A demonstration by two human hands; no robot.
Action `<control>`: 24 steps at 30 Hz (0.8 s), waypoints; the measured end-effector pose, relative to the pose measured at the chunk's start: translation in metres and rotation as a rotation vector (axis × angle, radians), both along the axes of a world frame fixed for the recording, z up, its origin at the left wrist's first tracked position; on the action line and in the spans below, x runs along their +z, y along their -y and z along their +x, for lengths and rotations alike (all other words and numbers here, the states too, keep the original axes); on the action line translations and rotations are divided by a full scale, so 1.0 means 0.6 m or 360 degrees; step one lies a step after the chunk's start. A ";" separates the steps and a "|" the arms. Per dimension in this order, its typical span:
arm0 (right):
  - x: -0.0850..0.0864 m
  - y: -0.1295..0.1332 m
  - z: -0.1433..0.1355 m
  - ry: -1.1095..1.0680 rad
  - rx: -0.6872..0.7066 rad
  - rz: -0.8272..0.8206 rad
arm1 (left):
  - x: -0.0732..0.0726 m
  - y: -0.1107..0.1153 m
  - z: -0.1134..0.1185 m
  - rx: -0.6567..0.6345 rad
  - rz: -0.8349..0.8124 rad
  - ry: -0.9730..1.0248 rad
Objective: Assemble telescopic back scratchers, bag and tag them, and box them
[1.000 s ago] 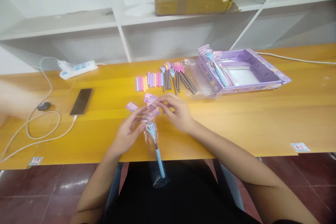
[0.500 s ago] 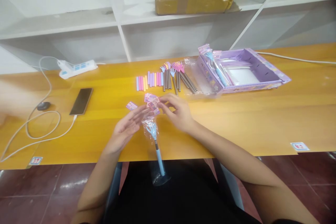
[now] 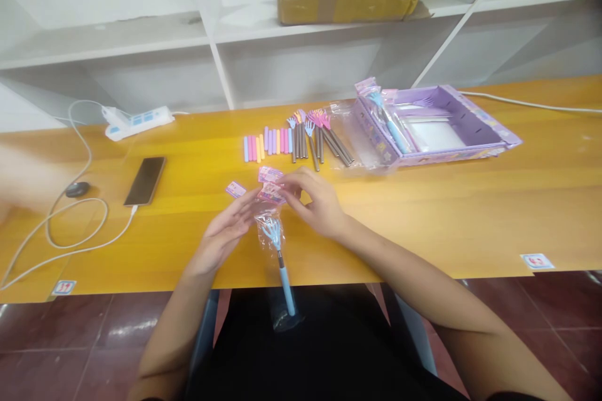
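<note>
A blue hand-shaped scratcher (image 3: 286, 282) lies in a clear bag, its head toward the table and its handle end past the front edge. At the top of the bag is a pink card (image 3: 271, 192). My right hand (image 3: 320, 203) pinches this card's right side between thumb and fingers. My left hand (image 3: 228, 232) has its fingers stretched out, the tips touching the card's left side. Another pink card (image 3: 269, 173) lies just behind, and a small card (image 3: 236, 189) lies beside my left fingertips.
Colored tubes (image 3: 251, 149) and scratcher heads on metal rods (image 3: 336, 147) lie behind my hands. A purple box (image 3: 451, 153) with bagged pieces stands at right. A phone (image 3: 145, 181), cable, mouse (image 3: 78, 189) and power strip (image 3: 140, 123) are at left.
The pink card between my hands has turned flatter and shows more of its face. My right fingers have shifted slightly along it; the bagged scratcher has hardly moved.
</note>
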State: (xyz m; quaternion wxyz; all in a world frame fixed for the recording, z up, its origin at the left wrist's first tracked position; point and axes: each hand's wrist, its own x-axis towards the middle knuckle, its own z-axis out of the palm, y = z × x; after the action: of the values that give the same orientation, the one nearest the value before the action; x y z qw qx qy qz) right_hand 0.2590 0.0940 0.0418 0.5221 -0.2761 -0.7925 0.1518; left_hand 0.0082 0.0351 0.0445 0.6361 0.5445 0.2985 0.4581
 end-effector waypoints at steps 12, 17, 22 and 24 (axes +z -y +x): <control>-0.007 0.002 0.002 0.0145 0.0006 0.0037 | -0.003 0.002 0.001 -0.0006 0.0005 -0.0041; -0.013 0.001 0.005 0.0176 0.0047 0.0015 | -0.001 0.003 0.004 0.0005 0.0030 -0.0080; -0.014 0.000 0.006 0.0219 0.0031 0.0038 | -0.003 0.003 0.000 -0.0005 0.0007 -0.0085; -0.014 0.000 0.006 0.0238 0.0044 0.0048 | -0.003 0.003 0.000 -0.0017 -0.0002 -0.0065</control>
State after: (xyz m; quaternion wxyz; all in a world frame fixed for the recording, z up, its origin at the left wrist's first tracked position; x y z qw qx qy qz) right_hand 0.2628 0.0937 0.0333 0.4635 -0.2678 -0.8352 0.1261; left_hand 0.0081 0.0332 0.0427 0.6325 0.5550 0.3090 0.4433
